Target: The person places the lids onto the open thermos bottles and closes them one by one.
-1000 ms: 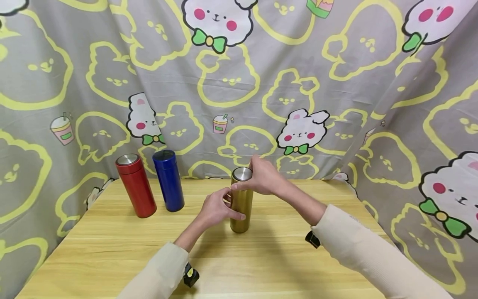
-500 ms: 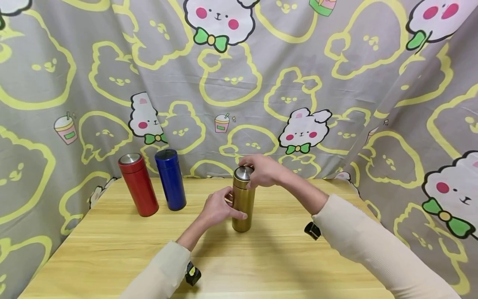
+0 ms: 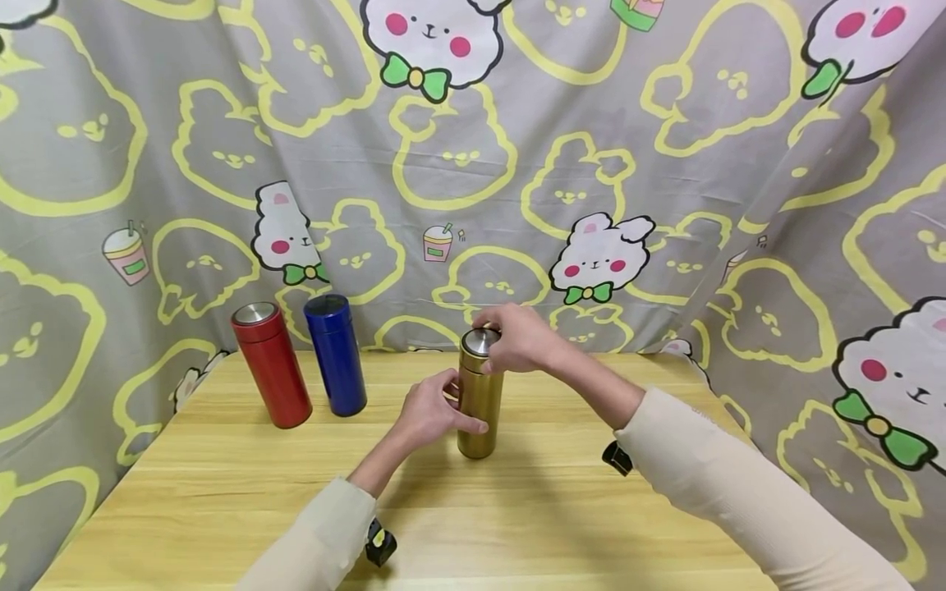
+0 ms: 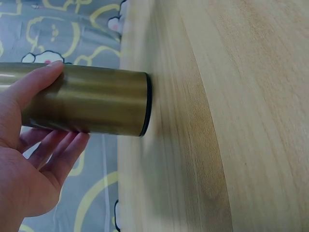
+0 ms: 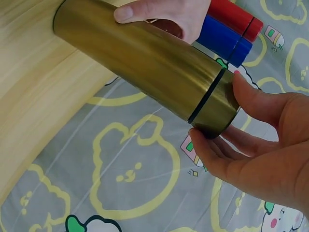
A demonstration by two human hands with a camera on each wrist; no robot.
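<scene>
A gold thermos bottle (image 3: 482, 397) stands upright on the wooden table in the head view. My left hand (image 3: 431, 410) grips its body from the left, thumb across the front. Up top, my right hand (image 3: 523, 339) holds the lid (image 3: 480, 341), which has a silver top. The left wrist view shows the left thumb (image 4: 41, 79) on one side of the bottle's lower body and the fingers on the other. In the right wrist view, thumb and fingers pinch the sides of the gold lid (image 5: 218, 108). A dark band runs between lid and body.
To the left stand a red thermos bottle (image 3: 273, 369) with a silver top and a blue thermos bottle (image 3: 337, 361), close together. A patterned grey curtain (image 3: 473, 180) hangs behind the wooden table (image 3: 222, 509) and at its sides.
The right hand has turned on the lid: its thumb has moved from the front left to the right side, its fingers over the back. The left hand keeps its hold; the bottle stays put.
</scene>
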